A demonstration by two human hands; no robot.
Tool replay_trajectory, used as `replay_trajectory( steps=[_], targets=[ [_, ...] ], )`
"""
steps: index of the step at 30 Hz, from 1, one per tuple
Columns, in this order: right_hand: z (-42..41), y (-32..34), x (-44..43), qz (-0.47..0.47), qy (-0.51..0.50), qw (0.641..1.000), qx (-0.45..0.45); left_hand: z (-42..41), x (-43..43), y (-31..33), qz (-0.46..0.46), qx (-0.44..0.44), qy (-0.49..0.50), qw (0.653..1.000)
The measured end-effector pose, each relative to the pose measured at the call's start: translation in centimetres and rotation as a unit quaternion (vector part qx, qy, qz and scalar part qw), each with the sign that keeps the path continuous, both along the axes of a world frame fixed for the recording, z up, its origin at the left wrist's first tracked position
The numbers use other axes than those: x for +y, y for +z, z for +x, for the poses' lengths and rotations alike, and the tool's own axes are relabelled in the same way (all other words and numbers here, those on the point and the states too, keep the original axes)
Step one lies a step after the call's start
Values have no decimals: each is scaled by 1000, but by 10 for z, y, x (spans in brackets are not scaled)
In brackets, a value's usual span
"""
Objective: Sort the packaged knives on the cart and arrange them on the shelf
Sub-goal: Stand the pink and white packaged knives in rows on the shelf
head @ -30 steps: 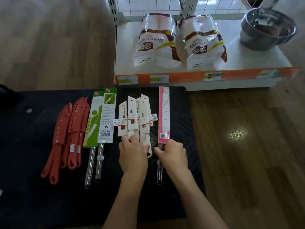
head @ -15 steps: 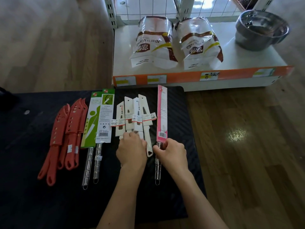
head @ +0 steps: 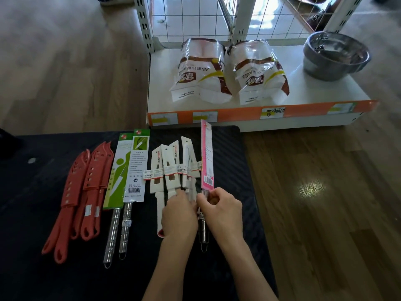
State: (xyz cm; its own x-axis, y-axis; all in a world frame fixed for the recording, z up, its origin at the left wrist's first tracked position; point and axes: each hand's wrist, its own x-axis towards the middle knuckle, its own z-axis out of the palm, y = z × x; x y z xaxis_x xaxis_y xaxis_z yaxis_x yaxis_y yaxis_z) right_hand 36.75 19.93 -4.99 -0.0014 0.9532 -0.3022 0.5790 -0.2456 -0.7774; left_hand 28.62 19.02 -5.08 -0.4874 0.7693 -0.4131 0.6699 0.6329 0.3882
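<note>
Black cart top (head: 65,268) is carrying all the packaged knives in a row, w/ bare mat showing along its near edge and at far left. From left: red sheathed knives (head: 86,192) overlapping each other, two green-carded knives (head: 130,168) w/ steel handles side by side, white sheathed knives (head: 173,170) fanned and overlapping, then the pink-carded knife (head: 206,157) lying nearest the cart's right edge, its tip reaching to the cart's far edge, just short of the shelf lip.

Left hand (head: 179,216) is resting palm-down over the white knives' handles, fingers curled on them; can't tell how many it's actually gripping. Right hand (head: 221,211) is closing thumb and fingers around the pink-carded knife's steel handle just below the card, handle end sticking out toward the person. The two hands are touching, knuckle to knuckle.

Shelf (head: 162,90) is sitting right beyond the cart, low white deck w/ orange price strip along its front edge. Two bagged goods (head: 230,70) are lying side by side mid-deck, a steel bowl (head: 334,57) is sitting at back right. Open deck room: left strip beside the bags, front right corner between bags and bowl. Wire grid back and slotted uprights are bounding the rear. Wood floor is lying open to the right of the cart.
</note>
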Motion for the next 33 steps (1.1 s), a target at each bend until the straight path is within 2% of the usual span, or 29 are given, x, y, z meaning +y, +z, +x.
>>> replay_trajectory(
  steps=[5, 9, 13, 20, 24, 28, 33],
  targets=[
    [2, 16, 4, 19, -18, 1000, 7, -2, 7, 17, 72, -48, 32, 996],
    [10, 79, 9, 30, 12, 999, -3, -11, 18, 81, 140, -64, 48, 987],
    [19, 194, 21, 46, 19, 999, -11, -12, 25, 199, 169, -101, 82, 977],
    [34, 453, 39, 73, 14, 997, -28, -1, 31, 459, 218, -180, 122, 952],
    [50, 586, 38, 109, 2, 994, -8, 9, 28, 584, 242, -220, 119, 938],
    [68, 681, 37, 135, 17, 991, -4, 23, 19, 678, 261, -244, 124, 926],
    [82, 755, 34, 198, 46, 979, -11, 40, 13, 755, 306, -285, 139, 898]
  ],
)
